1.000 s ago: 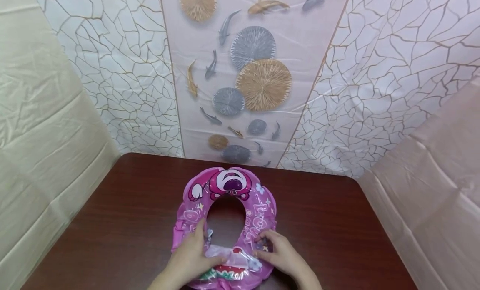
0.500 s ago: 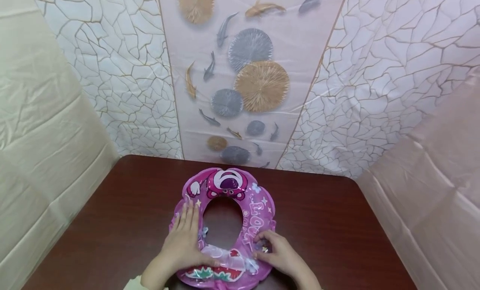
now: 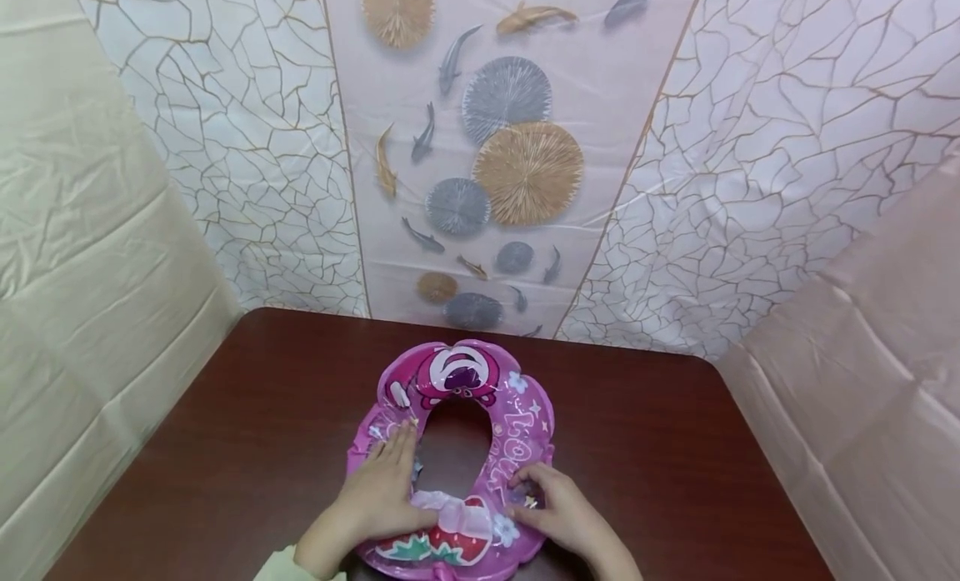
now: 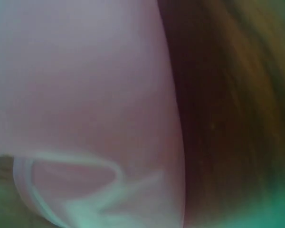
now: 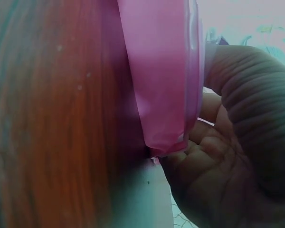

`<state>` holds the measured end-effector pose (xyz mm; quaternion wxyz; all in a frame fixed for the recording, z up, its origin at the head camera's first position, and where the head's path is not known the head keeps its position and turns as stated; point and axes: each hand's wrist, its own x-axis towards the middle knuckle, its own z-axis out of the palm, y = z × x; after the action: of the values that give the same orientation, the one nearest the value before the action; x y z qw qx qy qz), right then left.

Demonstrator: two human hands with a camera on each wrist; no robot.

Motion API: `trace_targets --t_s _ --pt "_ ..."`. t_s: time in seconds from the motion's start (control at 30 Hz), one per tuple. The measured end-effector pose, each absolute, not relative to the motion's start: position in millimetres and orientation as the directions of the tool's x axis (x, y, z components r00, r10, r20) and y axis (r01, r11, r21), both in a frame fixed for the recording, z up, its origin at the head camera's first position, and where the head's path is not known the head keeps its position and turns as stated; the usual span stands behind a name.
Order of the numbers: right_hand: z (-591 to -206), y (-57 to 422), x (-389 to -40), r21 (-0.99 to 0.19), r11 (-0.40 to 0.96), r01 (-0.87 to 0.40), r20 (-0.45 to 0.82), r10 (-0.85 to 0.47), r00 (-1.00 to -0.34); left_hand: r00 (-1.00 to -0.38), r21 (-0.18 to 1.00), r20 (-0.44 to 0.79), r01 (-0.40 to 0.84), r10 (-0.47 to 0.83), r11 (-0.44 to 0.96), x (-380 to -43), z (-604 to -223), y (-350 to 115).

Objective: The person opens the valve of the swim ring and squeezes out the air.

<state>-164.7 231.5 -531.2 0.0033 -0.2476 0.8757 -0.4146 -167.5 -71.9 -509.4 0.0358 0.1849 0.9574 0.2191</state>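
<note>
A pink and purple inflatable swim ring (image 3: 528,435) lies on the brown table, puffed up, with a bear print at its far end and strawberries at its near end. My left hand (image 3: 375,491) rests on the ring's left side, fingers straight and thumb stretched toward the strawberry print. On the opposite side my right hand (image 3: 564,508) grips the ring with bent fingers and thumb. The right wrist view shows that hand (image 5: 218,156) against the ring's pink outer wall (image 5: 156,71). Blurred pink plastic of the ring (image 4: 85,95) fills much of the left wrist view.
The dark brown wooden table (image 3: 660,464) extends around the ring. A patterned cloth backdrop (image 3: 480,256) hangs behind it, with beige cloth sides (image 3: 112,314) at left and right. A pale sleeve (image 3: 288,564) shows at my left wrist.
My left hand went from lying along the inner edge to spreading flat on the ring's left side, then shifted slightly right. The ring's far-left part tilted a little; my right hand stayed put.
</note>
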Motion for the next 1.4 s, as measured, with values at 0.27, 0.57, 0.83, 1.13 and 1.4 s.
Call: trace_targets --t_s 0.27,0.57,0.83,1.13,1.4 --pt "-531 231 -165 -0.728 0.546 -0.415 0.179 -0.433 -0.884 -0.930 0.401 0.000 0.337 0.368 0.852 -168 -514 -64" --pt "-533 231 -167 -0.717 0.554 -0.423 0.182 -0.438 -0.881 -0.916 0.390 -0.038 0.354 0.399 0.850 -172 -513 -61" --pt "-533 230 -167 -0.730 0.544 -0.413 0.177 -0.432 -0.884 -0.920 0.346 -0.083 0.334 0.384 0.877 -172 -513 -59" --pt "-531 229 -167 -0.736 0.548 -0.397 0.158 -0.431 -0.888 -0.923 0.321 -0.109 0.319 0.370 0.892 -172 -510 -56" --pt "-530 228 -167 -0.735 0.544 -0.404 0.161 -0.439 -0.884 -0.926 0.302 -0.111 0.314 0.360 0.900 -171 -506 -53"
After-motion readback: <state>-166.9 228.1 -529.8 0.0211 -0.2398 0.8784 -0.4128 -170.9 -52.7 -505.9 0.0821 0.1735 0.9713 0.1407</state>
